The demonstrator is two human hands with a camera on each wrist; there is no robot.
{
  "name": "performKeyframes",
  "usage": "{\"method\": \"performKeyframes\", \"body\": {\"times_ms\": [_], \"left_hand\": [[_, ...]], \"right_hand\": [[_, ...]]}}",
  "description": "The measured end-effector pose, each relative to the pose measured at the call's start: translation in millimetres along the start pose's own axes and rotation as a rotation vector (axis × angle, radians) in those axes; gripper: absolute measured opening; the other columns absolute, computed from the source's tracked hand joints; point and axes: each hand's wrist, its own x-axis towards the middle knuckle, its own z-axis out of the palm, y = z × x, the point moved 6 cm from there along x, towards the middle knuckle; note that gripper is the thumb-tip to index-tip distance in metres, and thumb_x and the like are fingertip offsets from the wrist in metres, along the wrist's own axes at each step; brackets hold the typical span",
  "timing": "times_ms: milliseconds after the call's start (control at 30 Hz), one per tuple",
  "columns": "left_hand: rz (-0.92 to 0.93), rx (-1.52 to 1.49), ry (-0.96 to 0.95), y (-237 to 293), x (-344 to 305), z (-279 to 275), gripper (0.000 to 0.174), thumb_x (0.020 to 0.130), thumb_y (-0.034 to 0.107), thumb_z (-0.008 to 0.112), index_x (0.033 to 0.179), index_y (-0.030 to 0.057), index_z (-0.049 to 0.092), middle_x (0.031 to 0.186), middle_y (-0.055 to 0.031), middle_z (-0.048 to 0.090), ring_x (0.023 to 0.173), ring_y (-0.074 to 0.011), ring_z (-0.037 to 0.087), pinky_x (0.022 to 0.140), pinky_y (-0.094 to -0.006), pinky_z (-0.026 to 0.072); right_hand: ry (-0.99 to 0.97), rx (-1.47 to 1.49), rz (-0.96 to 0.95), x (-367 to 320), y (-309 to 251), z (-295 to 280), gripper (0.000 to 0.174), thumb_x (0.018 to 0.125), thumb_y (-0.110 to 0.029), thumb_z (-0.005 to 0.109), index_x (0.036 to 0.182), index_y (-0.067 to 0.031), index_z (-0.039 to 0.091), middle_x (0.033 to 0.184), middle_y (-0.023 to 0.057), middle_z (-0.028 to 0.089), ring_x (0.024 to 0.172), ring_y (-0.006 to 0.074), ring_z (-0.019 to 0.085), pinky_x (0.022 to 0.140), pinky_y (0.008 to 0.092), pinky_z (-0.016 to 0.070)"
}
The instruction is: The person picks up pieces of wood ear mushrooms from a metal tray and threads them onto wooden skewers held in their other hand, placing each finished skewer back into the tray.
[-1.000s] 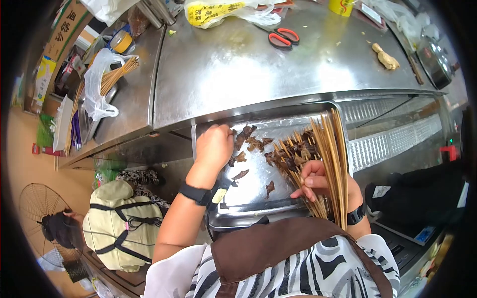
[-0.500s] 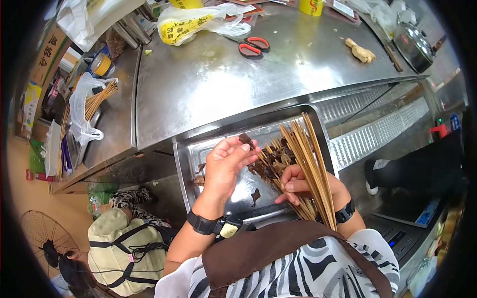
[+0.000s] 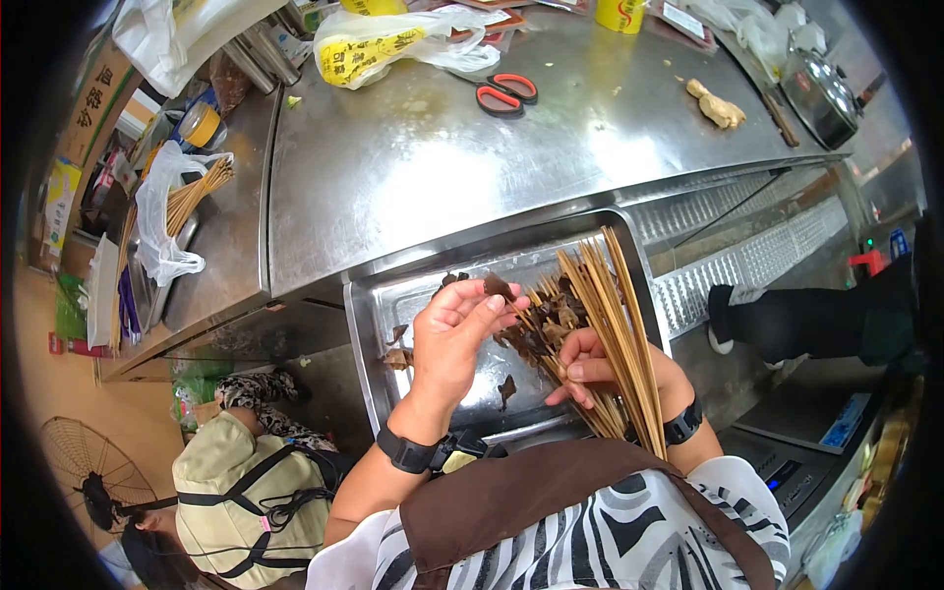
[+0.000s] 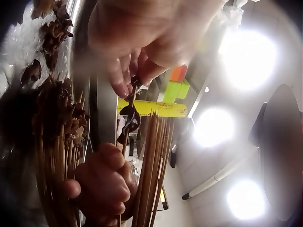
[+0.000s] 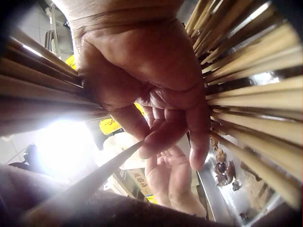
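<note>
My left hand (image 3: pixel 447 339) pinches a dark piece of wood ear mushroom (image 3: pixel 499 287) at the tip of a skewer. My right hand (image 3: pixel 590 364) pinches that skewer (image 5: pixel 94 177) lower down, between thumb and fingers. Another wood ear piece (image 4: pixel 130 118) is threaded on it between the two hands. A bundle of bare skewers (image 3: pixel 619 329) lies against the right hand and wrist. Below the hands is a metal tray (image 3: pixel 362 379), where loaded skewers (image 4: pixel 59 127) lie beside loose wood ear pieces (image 3: pixel 398 357).
Beyond the tray runs a steel counter (image 3: pixel 324 197) with scissors (image 3: pixel 504 95), a ginger root (image 3: pixel 716 105) and a plastic bag (image 3: pixel 393 49). More skewers (image 3: pixel 197 197) stand in a bag at the left. A bent-over person (image 3: pixel 251 487) is at lower left; another person's leg (image 3: pixel 787 320) shows at right.
The left hand has risen from the tray's left part with a wood ear piece and come to the skewer tip. The right hand keeps its grip on the skewer. The head view has shifted.
</note>
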Motion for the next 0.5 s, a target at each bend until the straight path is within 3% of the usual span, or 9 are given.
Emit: {"method": "performKeyframes", "body": {"times_ms": [167, 500], "left_hand": [[0.104, 0.059, -0.034, -5, -5, 5, 0.016, 0.095, 0.005, 0.059, 0.110, -0.0021, 0.058, 0.109, -0.0152, 0.068, 0.099, -0.0236, 0.068, 0.083, -0.0331, 0.0560], [0.070, -0.013, 0.092, -15, 0, -3, 0.012, 0.096, 0.007, 0.058, 0.107, 0.0041, 0.054, 0.103, -0.0121, 0.068, 0.095, -0.0221, 0.068, 0.082, -0.0349, 0.0549]], "right_hand": [[0.009, -0.005, -0.008, -1, -2, 2, 0.009, 0.088, -0.007, 0.065, 0.091, -0.0018, 0.058, 0.072, 0.0053, 0.060, 0.063, 0.0146, 0.061, 0.089, 0.0436, 0.0533], [0.010, -0.004, -0.004, -1, -1, 2, 0.009, 0.088, -0.007, 0.065, 0.091, -0.0002, 0.059, 0.072, 0.0055, 0.060, 0.062, 0.0145, 0.061, 0.089, 0.0426, 0.0536]]}}
